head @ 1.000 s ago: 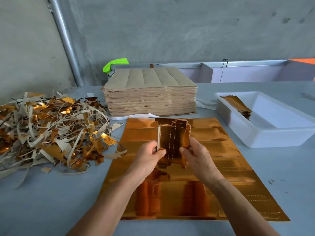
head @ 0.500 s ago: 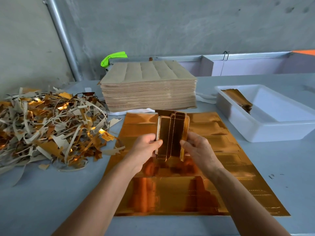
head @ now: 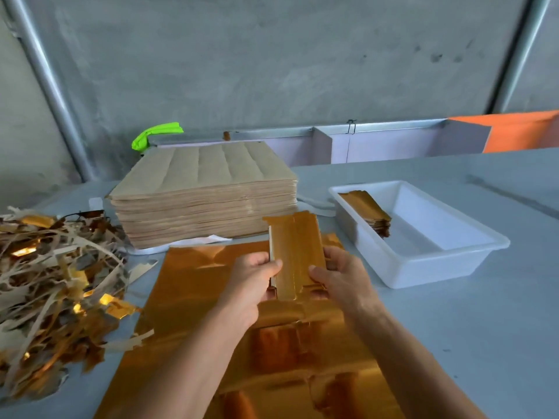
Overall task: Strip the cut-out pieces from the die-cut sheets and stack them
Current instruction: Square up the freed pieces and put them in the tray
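Note:
A small bundle of gold cut-out pieces [head: 295,249] stands upright above the gold die-cut sheet [head: 193,291] that lies flat on the table. My left hand [head: 252,278] grips the bundle's left edge, thumb in front. My right hand [head: 338,278] grips its right edge in the same way. A stack of gold cut-outs [head: 367,207] leans in the far left corner of the white tray [head: 435,261]. Behind the sheet rises a tall pile of brown-backed die-cut sheets [head: 205,192].
A large heap of gold and grey waste strips [head: 51,291] covers the table's left side. A green object [head: 155,133] lies behind the pile. A low grey partition [head: 378,140] and an orange panel [head: 520,131] run along the back.
The view has tilted up and drawn closer. Both hands keep hold of the bundle, which has shifted slightly right and now shows a flatter gold face.

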`<action>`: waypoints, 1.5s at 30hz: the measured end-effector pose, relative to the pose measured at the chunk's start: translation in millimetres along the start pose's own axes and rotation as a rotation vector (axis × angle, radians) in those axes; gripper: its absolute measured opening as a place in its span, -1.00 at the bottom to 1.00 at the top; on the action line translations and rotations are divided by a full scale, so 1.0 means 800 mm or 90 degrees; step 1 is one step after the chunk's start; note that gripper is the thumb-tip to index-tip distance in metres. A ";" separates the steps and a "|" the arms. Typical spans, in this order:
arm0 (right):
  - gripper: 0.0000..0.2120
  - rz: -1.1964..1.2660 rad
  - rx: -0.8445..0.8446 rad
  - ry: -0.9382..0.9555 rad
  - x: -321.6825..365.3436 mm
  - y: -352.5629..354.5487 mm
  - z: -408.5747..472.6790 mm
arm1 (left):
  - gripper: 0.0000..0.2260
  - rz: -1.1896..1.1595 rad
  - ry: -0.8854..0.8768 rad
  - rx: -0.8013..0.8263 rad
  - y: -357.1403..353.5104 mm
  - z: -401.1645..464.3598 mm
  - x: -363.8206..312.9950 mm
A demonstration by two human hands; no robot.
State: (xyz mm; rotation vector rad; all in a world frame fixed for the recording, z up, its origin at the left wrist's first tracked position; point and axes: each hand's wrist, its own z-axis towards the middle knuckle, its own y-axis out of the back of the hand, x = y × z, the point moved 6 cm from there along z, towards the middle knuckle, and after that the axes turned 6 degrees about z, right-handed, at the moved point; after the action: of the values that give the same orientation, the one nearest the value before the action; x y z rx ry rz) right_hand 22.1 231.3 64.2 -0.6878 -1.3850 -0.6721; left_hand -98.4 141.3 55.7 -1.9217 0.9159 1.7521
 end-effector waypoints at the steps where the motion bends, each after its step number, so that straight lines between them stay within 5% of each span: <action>1: -0.81 -0.005 -0.019 0.006 0.006 0.011 0.006 | -0.94 -0.007 -0.008 0.006 -0.012 0.004 -0.009; 8: -0.83 0.028 -0.107 -0.010 0.037 0.097 0.050 | -0.89 -0.048 -0.047 0.032 -0.095 0.039 -0.057; 13: -0.83 0.029 -0.233 -0.031 0.041 0.172 0.086 | -0.61 -0.020 -0.093 0.039 -0.165 0.071 -0.077; 21: -0.69 0.007 -0.320 -0.088 0.026 0.249 0.172 | -0.76 0.415 -0.406 0.004 -0.251 0.105 -0.101; 27: -0.70 -0.071 -0.295 -0.114 0.015 0.243 0.228 | -0.74 0.557 -0.542 -0.014 -0.264 0.126 -0.095; 38: -0.76 -0.191 -0.299 -0.136 -0.008 0.227 0.258 | -0.63 0.813 -0.499 0.033 -0.275 0.150 -0.076; 45: -0.75 -0.521 -0.304 -0.054 0.000 0.217 0.257 | -0.57 0.863 -0.445 0.070 -0.276 0.152 -0.077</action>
State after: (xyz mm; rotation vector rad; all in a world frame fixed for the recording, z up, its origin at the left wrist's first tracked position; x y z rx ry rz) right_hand 25.1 499.9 70.0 -0.4967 -1.5935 -1.6738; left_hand -36.5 392.9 66.0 -0.2934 2.1138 2.5921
